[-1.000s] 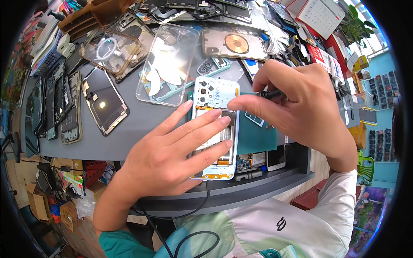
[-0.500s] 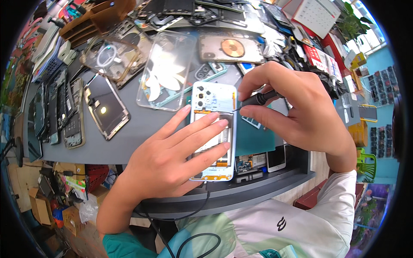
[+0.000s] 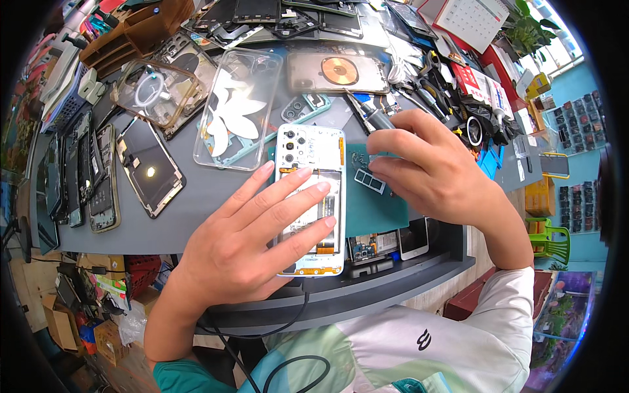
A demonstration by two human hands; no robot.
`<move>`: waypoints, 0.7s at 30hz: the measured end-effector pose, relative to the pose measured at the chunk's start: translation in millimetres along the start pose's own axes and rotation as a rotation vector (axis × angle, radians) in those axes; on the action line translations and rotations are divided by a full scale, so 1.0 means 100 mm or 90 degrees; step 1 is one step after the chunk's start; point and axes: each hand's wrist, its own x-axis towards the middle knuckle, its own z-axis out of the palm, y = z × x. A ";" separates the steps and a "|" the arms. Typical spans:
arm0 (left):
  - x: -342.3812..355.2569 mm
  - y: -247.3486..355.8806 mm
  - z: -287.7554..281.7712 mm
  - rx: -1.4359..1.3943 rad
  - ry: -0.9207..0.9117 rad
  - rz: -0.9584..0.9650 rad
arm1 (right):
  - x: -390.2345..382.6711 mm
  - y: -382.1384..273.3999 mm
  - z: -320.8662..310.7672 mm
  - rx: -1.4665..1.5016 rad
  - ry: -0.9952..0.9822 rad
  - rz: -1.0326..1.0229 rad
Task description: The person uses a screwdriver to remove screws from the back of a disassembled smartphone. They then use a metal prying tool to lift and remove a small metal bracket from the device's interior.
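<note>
An opened light-blue phone [image 3: 313,147] with exposed cameras, battery and orange flex strips lies on a teal mat [image 3: 373,219]. My left hand [image 3: 239,239] rests across its lower part, fingers spread and flat. My right hand [image 3: 429,167] is right of the phone, fingers curled round a dark cylindrical tool [image 3: 378,119], apparently a screwdriver, tilted toward the back of the desk. A small tray part [image 3: 369,180] with rectangular openings lies below those fingers.
Clear cases [image 3: 236,72], dismantled phones [image 3: 95,183], a screen [image 3: 147,167] and pliers and tools [image 3: 439,92] crowd the grey desk. An open drawer [image 3: 380,252] holds boards and a white phone. A black cable [image 3: 304,301] hangs over the front edge.
My right hand has moved away from the phone's edge, and the tool has swung to point toward the back. My left hand stays spread on the phone, which appears slightly further left.
</note>
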 end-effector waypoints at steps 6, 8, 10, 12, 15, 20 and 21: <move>-0.01 0.00 0.00 -0.010 -0.002 -0.004 | 0.03 -0.01 0.04 0.026 -0.011 0.060; 0.00 -0.01 0.00 -0.010 0.003 -0.002 | 0.03 -0.02 0.06 0.039 -0.013 0.087; 0.00 -0.01 0.01 -0.008 0.005 0.002 | 0.03 -0.02 0.07 0.029 -0.014 0.084; 0.00 -0.01 0.01 -0.010 0.007 0.002 | 0.05 -0.02 0.09 0.019 -0.006 0.078; -0.01 0.00 0.01 -0.014 0.009 -0.001 | 0.10 0.06 0.10 -0.013 0.022 0.005; -0.03 -0.03 0.01 -0.009 0.019 0.018 | 0.21 0.06 0.06 -0.006 0.081 -0.037; -0.04 -0.03 0.01 -0.006 0.025 0.021 | 0.23 0.05 0.06 0.003 0.091 -0.036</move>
